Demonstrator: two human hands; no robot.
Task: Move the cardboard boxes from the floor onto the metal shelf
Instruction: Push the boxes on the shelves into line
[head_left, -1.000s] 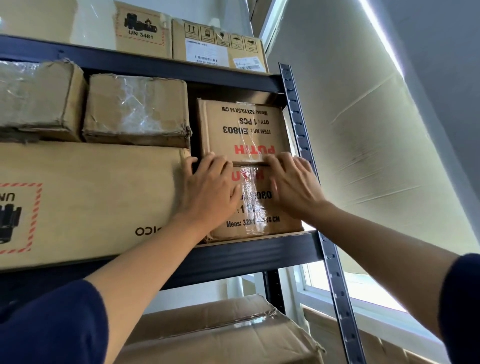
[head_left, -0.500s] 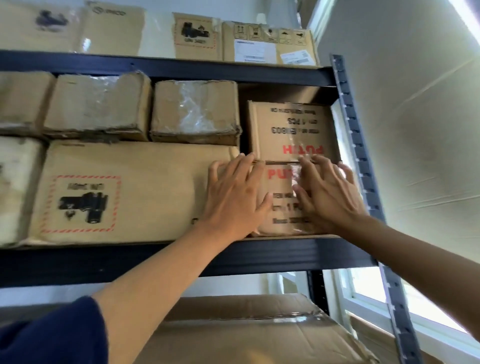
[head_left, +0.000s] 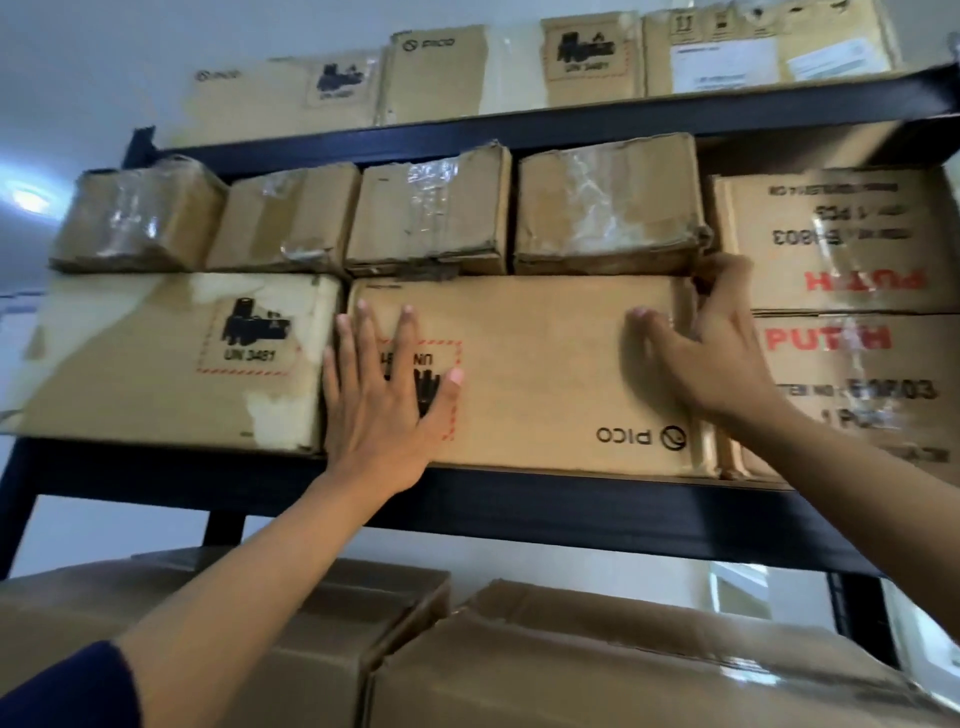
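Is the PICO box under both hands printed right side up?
No, the PICO box under the left hand and right hand shows its logo inverted.

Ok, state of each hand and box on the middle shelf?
left hand: flat, open, on PICO box front
right hand: open, at PICO box's right edge
PICO box: on shelf, print upside down
two PUTH boxes: stacked, upper one inverted
four small taped boxes: dented, on top

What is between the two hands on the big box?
Only bare cardboard of the big PICO box lies between the left hand and the right hand, in the head view.
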